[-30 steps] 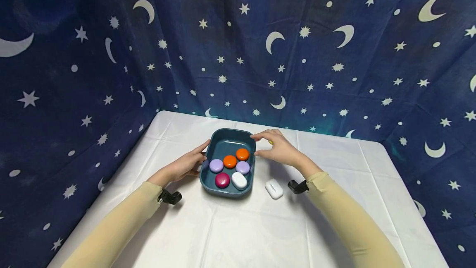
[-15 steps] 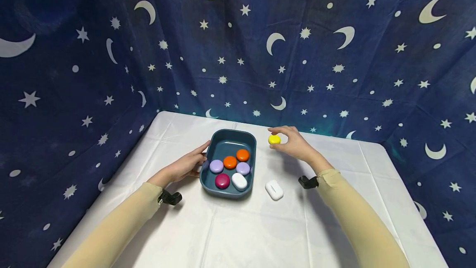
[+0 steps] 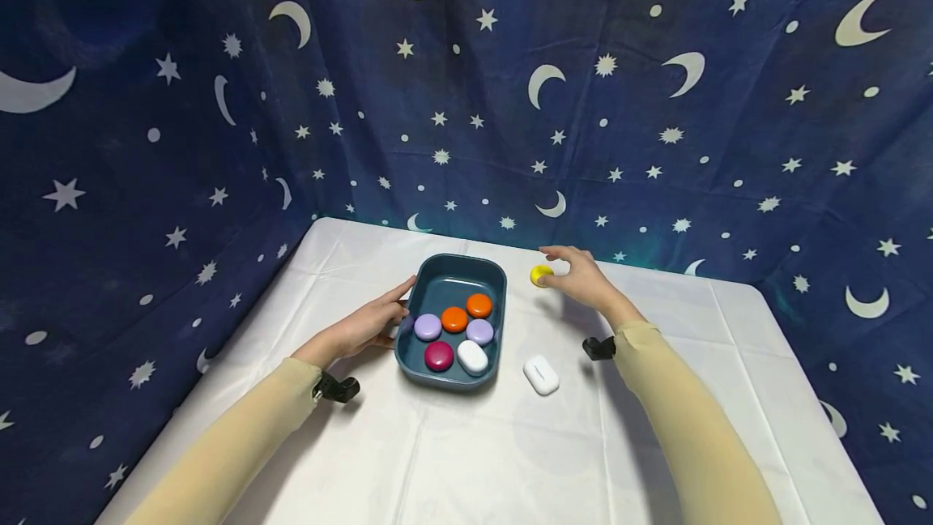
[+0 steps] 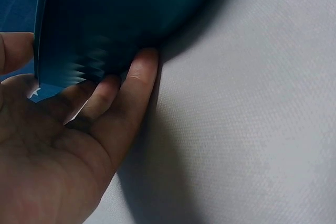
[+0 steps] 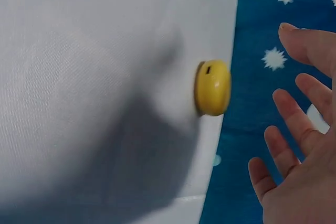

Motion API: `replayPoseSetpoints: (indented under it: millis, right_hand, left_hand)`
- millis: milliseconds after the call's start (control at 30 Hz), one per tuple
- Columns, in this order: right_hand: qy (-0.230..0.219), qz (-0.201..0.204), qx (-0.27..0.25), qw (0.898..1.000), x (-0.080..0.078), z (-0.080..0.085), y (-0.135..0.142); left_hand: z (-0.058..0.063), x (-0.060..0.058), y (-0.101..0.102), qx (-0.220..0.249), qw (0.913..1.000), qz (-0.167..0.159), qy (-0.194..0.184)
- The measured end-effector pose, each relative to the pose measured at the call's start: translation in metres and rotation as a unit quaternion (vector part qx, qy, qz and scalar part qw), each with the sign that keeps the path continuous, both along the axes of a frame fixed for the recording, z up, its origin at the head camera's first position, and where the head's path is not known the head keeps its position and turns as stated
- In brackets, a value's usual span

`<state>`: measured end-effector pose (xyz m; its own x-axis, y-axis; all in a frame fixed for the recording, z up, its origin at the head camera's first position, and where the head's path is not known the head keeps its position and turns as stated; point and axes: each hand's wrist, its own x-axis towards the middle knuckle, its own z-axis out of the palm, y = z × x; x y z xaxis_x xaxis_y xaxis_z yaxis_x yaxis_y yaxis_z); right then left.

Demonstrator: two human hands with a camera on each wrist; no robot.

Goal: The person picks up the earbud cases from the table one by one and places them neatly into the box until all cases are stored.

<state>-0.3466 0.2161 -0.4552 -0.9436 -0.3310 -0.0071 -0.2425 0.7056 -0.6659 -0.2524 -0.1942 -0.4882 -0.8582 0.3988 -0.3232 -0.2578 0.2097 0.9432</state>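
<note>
On the far part of the table rests a small yellow round case (image 3: 540, 275) with a dark slot in its edge, seen in the right wrist view. My right hand (image 3: 581, 279) is beside it, fingers spread; the right wrist view shows a gap between them. To the left, my left hand (image 3: 367, 322) touches the outer left wall of a dark teal tray (image 3: 452, 264), its fingers (image 4: 137, 74) against the side. Inside the tray lie two orange pieces (image 3: 479, 305), two lilac ones (image 3: 428, 326), a crimson one (image 3: 439, 356) and a white one (image 3: 472, 357), all rounded.
A white rounded case (image 3: 541, 375) lies on the white-covered table (image 3: 510, 460), right of the tray. A dark blue curtain (image 3: 466, 87) with moons and stars stands behind the table and at its sides.
My right hand has moved right, away from the tray, with the yellow case, then let go of it on the table. The left hand has stayed at the tray's side.
</note>
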Motion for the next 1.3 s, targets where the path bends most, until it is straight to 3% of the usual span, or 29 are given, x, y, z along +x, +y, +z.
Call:
replayPoseSetpoints:
  millis: [533, 900, 1300]
  right_hand:
    - [-0.021, -0.057, 0.019, 0.998, -0.011, -0.031, -0.002]
    - [-0.038, -0.081, 0.037, 0.995, -0.010, -0.040, -0.006]
    - [-0.012, -0.078, 0.052, 0.995, -0.011, -0.048, -0.001]
  left_hand:
    - [0.003, 0.001, 0.001, -0.005, 1.0000, -0.002, 0.002]
    - [0.002, 0.001, 0.001, -0.010, 0.9999, 0.005, 0.002]
    - [0.000, 0.000, 0.001, -0.014, 0.9999, 0.006, 0.004]
